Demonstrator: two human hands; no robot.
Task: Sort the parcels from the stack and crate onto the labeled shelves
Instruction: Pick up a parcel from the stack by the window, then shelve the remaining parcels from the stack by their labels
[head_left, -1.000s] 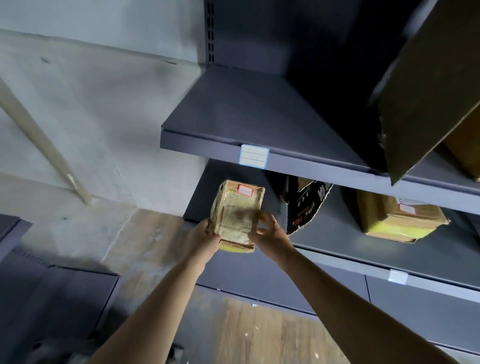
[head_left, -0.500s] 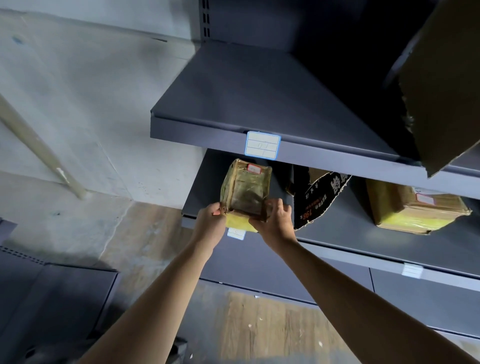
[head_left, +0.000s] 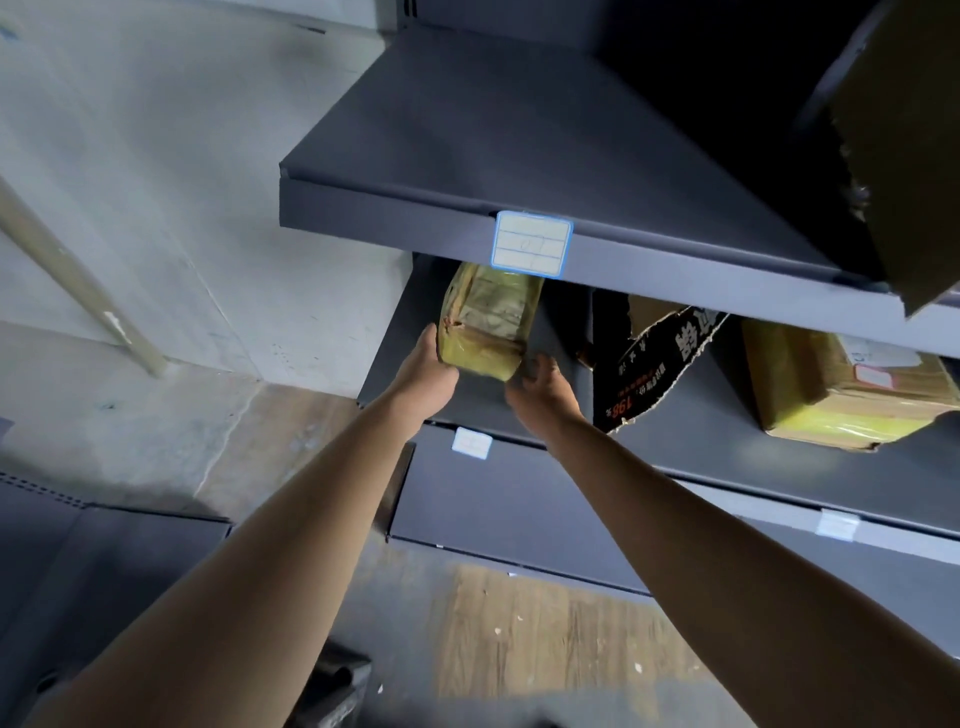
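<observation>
Parcel (head_left: 485, 317): at the left end of the middle shelf (head_left: 701, 447), under the label (head_left: 531, 248)
Left hand (head_left: 428, 371): grips its near left corner; fingers hidden beneath
Right hand (head_left: 545, 387): fingers (head_left: 532, 364) loosely curled beside the near right corner; contact unclear

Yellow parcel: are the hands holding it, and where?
The yellow parcel, by its near end: left hand on the left corner, right hand at the right, its grip unclear.
</observation>
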